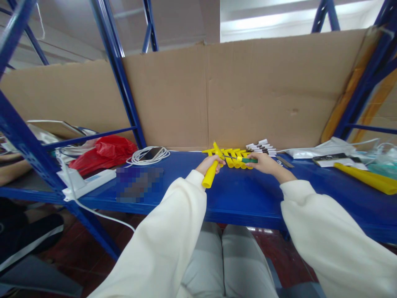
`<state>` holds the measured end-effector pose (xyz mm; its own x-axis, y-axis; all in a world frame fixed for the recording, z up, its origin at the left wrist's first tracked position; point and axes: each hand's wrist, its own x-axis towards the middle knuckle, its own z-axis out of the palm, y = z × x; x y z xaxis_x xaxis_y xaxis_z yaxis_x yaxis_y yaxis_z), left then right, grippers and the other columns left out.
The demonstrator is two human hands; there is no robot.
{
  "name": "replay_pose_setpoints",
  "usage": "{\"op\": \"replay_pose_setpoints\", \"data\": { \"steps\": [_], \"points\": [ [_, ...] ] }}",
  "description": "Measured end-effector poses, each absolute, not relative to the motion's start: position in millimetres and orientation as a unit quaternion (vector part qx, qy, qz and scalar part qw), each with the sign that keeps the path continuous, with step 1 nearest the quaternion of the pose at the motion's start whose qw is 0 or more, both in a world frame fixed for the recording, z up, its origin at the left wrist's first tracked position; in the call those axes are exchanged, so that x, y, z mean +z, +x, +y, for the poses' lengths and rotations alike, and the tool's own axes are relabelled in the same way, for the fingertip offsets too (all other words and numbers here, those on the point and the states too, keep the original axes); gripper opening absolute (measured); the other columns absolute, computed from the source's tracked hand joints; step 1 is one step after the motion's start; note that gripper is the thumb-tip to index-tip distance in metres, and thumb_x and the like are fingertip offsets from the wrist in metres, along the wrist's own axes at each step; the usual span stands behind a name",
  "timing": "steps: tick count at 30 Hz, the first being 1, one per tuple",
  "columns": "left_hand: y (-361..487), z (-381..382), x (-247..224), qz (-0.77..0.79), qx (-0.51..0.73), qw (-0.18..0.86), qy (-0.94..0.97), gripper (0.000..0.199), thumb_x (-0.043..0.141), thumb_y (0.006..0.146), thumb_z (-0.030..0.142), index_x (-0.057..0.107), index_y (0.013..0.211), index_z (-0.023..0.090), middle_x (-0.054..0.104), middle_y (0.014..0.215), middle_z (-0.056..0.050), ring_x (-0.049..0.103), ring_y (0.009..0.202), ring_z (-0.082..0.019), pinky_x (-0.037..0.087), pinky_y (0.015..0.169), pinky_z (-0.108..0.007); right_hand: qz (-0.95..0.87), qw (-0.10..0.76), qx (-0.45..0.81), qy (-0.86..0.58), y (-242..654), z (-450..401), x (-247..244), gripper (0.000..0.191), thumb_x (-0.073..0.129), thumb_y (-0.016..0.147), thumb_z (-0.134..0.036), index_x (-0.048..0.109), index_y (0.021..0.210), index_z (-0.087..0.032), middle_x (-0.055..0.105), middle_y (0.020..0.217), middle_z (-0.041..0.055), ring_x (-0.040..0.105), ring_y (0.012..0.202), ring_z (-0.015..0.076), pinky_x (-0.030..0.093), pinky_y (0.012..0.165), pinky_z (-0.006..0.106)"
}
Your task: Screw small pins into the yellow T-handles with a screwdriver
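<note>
My left hand (pixel 210 164) is closed round a yellow piece with a thick tubular handle (pixel 210 175) and a narrower upper end; its exact kind I cannot make out. In my right hand (pixel 265 163) is a screwdriver (pixel 247 159) with a green and yellow handle. Its shaft points left and meets the yellow piece near my left fingers; whether the tip sits in a screw is too small to tell. Just behind my hands, several similar yellow pieces (pixel 237 162) lie in a row on the blue tabletop (pixel 245 194).
Small white-and-dark pieces (pixel 262 146) lie behind my right hand. To the left are a coiled white cable (pixel 148 157), a phone, a red bag (pixel 104 153) and a white power strip (pixel 94 182). A long yellow object (pixel 367 179) lies right. Cardboard (pixel 248 91) and blue posts enclose the back.
</note>
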<state>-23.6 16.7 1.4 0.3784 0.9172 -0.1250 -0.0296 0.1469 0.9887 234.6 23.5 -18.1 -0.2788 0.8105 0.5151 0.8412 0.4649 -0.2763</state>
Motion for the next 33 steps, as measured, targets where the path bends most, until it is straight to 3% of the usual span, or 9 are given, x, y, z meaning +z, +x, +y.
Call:
{"op": "replay_pose_setpoints", "data": {
  "steps": [9, 33],
  "points": [
    [-26.6, 7.8, 11.9, 0.376, 0.367, 0.695, 0.490, 0.022, 0.036, 0.085, 0.013, 0.052, 0.069, 0.017, 0.035, 0.040, 0.006, 0.026, 0.032, -0.007, 0.026, 0.034, -0.017, -0.797, 0.310, -0.020, -0.518, 234.3, 22.8, -17.7, 0.017, 0.070, 0.079, -0.028, 0.073, 0.093, -0.018, 0.077, 0.097, 0.0093, 0.072, 0.088, 0.0268, 0.056, 0.083, 0.039],
    [-25.2, 17.2, 3.5, 0.363, 0.380, 0.691, 0.497, 0.014, 0.046, 0.080, 0.015, 0.052, 0.069, 0.018, 0.038, 0.044, 0.007, 0.028, 0.031, -0.006, 0.025, 0.035, -0.018, -0.790, 0.307, -0.071, -0.526, 235.6, 24.3, -18.6, 0.021, 0.070, 0.079, -0.026, 0.074, 0.099, -0.021, 0.077, 0.104, 0.0093, 0.072, 0.095, 0.0279, 0.056, 0.090, 0.040]
  ]
}}
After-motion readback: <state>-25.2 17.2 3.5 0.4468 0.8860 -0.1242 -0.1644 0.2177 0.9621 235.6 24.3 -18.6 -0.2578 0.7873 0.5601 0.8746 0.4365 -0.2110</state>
